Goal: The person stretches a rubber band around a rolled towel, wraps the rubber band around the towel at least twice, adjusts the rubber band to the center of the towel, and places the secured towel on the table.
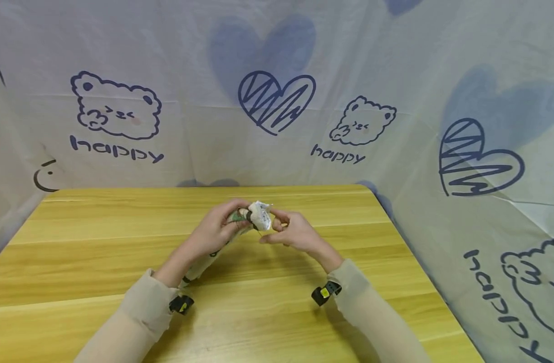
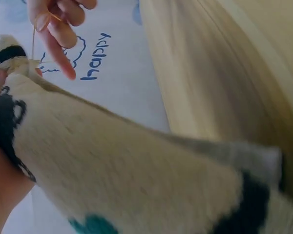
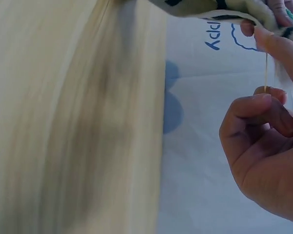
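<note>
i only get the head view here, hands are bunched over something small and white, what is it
Observer: A soft cream fabric piece with black and teal markings; the left wrist view shows its fuzzy surface up close.
Operator: what's the right hand doing, looks like it just touches it
Observer: The right hand pinches a thin yellowish strand that runs taut up to the fabric's edge, clear in the right wrist view.
Operator: and the left hand
Observer: The left hand grips the fabric from the side, its fingertip pressed on the edge right where the strand meets it.
Operator: is a needle on that strand
Observer: Cannot tell; no view shows one clearly.
</note>
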### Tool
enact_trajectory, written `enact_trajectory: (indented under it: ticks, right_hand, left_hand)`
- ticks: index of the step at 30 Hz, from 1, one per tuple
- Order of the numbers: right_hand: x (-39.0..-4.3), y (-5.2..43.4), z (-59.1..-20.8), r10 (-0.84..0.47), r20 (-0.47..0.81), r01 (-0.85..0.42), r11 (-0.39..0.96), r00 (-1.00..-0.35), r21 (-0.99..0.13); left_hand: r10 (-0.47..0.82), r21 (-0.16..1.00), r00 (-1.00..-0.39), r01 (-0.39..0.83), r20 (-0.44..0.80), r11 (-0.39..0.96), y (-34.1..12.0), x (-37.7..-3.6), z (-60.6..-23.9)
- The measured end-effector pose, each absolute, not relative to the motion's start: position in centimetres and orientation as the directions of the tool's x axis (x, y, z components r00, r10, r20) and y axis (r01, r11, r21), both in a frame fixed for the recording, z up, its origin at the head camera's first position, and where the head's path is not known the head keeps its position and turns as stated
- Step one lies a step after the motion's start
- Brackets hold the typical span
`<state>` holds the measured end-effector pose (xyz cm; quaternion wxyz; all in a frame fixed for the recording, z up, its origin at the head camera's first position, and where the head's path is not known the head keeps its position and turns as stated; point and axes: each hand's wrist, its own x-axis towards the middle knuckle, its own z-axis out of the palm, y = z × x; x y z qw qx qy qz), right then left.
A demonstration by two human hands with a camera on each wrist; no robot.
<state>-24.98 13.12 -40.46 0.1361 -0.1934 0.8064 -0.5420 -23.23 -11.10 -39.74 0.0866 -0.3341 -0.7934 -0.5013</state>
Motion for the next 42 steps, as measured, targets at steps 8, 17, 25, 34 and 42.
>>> enact_trajectory:
  ticks: [8,17,25,34,42]
  right_hand:
    - [-24.3,12.4,-39.4,-0.475,0.152,-0.427,0.551,-0.867,-0.717]
    - [-23.5,11.4,-38.9,-0.513,0.082,-0.355,0.464,-0.855,-0.812]
    - [-23.0,11.3,-38.3,-0.542,0.249,-0.584,0.628,-0.803,-0.515]
    - [-22.3,10.5,-39.3,-0.515,0.335,-0.609,0.586,-0.789,-0.535]
    - [-21.7,10.5,-40.1,-0.46,0.433,-0.609,0.365,-0.775,-0.704]
  left_hand:
    - [0.543,0.35,-0.629,0.77,0.557,0.533,-10.6,-23.3,-39.7]
    - [0.555,0.148,-0.602,0.743,0.574,0.652,-9.8,-23.2,-40.6]
    - [0.473,0.133,-0.671,0.644,0.571,0.753,-9.2,-23.0,-40.9]
    - [0.332,0.219,-0.719,0.556,0.611,0.802,-9.3,-23.1,-40.9]
    - [0.284,0.248,-0.734,0.525,0.617,0.814,-9.8,-23.2,-40.9]
